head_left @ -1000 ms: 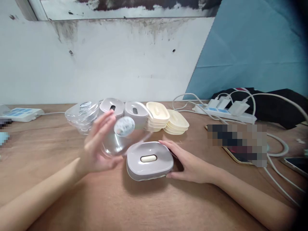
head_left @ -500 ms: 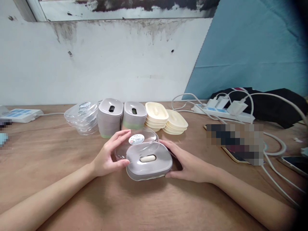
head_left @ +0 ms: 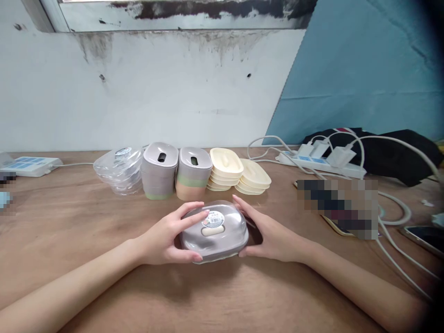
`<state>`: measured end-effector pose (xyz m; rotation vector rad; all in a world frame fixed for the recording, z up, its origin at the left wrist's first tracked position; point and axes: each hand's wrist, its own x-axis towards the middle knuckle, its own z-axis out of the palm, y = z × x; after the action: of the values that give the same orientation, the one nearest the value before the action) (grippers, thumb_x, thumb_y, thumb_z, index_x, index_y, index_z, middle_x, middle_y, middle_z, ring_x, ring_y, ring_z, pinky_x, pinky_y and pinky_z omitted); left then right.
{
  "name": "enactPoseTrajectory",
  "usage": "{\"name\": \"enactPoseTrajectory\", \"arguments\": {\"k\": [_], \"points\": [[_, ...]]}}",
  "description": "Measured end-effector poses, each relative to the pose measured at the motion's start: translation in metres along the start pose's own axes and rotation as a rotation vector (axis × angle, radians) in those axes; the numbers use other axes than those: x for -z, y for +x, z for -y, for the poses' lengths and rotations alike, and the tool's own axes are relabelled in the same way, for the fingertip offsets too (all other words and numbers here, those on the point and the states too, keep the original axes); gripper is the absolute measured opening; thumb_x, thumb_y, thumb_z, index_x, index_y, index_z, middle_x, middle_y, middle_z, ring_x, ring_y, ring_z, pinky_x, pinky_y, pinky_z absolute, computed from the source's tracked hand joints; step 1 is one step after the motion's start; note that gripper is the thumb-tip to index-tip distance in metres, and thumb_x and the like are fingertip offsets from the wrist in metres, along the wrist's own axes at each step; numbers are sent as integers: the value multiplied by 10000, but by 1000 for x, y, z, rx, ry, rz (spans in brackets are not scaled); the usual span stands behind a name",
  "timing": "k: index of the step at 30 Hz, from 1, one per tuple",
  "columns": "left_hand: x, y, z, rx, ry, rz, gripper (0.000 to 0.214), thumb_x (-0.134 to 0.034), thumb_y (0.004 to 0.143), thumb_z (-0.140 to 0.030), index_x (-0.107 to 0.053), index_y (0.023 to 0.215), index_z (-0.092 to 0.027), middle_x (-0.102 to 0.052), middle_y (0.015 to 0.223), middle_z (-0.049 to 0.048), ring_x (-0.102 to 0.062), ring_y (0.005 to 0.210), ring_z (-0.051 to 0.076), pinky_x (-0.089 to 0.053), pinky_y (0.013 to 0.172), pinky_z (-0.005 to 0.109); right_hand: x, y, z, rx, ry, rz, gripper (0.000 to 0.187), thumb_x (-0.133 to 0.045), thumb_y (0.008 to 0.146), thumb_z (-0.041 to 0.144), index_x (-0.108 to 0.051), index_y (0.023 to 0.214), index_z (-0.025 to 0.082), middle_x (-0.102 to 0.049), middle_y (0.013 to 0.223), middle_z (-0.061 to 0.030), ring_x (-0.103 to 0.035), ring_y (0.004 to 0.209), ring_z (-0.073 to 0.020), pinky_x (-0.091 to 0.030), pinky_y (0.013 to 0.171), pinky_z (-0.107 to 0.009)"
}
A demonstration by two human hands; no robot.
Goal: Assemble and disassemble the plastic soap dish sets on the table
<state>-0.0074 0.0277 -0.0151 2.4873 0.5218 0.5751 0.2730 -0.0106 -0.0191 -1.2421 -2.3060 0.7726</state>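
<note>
Here the grey slotted box point(head_left: 219, 244) lies lengthwise between the left hand point(head_left: 163, 239), gripping the clear cover point(head_left: 214, 220) over it, and the right hand point(head_left: 272, 236), gripping the box.

Grey box point(head_left: 224, 243), cream stacked pieces point(head_left: 226, 162), brown tabletop point(head_left: 69, 222), blue cloth point(head_left: 354, 74)

Looks like small workshop: stacked gray shells point(head_left: 159, 178), cream lids point(head_left: 226, 162), stained wall point(head_left: 156, 88).

Box point(head_left: 220, 244) between left grip point(head_left: 204, 235) and right grip point(head_left: 238, 226), cover point(head_left: 227, 212) over it; can't tell if its base touches the bench point(head_left: 222, 300). Behind, left to right: cover stack point(head_left: 120, 172), two box stacks point(head_left: 159, 175), two lid stacks point(head_left: 226, 164). Power strip point(head_left: 33, 166) back left, second strip point(head_left: 321, 163) back right, phone point(head_left: 426, 237) far right.
</note>
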Motion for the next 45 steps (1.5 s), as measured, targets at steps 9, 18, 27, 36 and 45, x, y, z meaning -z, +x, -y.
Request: {"name": "enactPoseTrajectory", "arguments": {"k": [9,18,27,36,45], "points": [[5,10,-25,83,183,-34,698,-646,665,-333,-384,1302,-225,-353,1349,114,-489,1129,272,-455,901,400,-2,0,-2,-23,21,-32,1039,-720,643,407,-74,1428,192,-271,1444,-165,-298,1308,-300,-320,1040,-470],[3,13,-27,-15,297,-80,681,-630,663,-345,-406,1282,-169,-363,1330,181,-437,1165,336,-429,909,469,-2,0,-1,34,-111,-46,993,-694,675,414,-57,1421,254,-248,1448,-138,-298,1300,-323,-323,1026,-503],[-1,2,-15,-5,187,-68,716,-621,709,-324,-305,1346,-240,-309,1371,135,-421,1197,303,-425,937,420,2,0,4,116,-115,-37,903,-687,700,411,-117,1389,279,-267,1441,-111,-278,1314,-290,-313,1043,-469],[-3,8,-26,-25,214,-119,623,-632,687,-321,-366,1238,-203,-350,1326,153,-436,1168,300,-432,916,437,2,1,-1,160,-70,-71,787,-709,686,399,-228,1292,258,-320,1413,-131,-280,1318,-280,-317,1038,-492],[-2,3,-19,-85,234,-110,659,-598,784,-442,-317,1343,-236,-293,1392,169,-372,1236,323,-406,951,460,3,-1,4,136,-102,-47,803,-686,711,392,-202,1336,246,-324,1411,-142,-320,1295,-298,-338,1021,-498]]}}
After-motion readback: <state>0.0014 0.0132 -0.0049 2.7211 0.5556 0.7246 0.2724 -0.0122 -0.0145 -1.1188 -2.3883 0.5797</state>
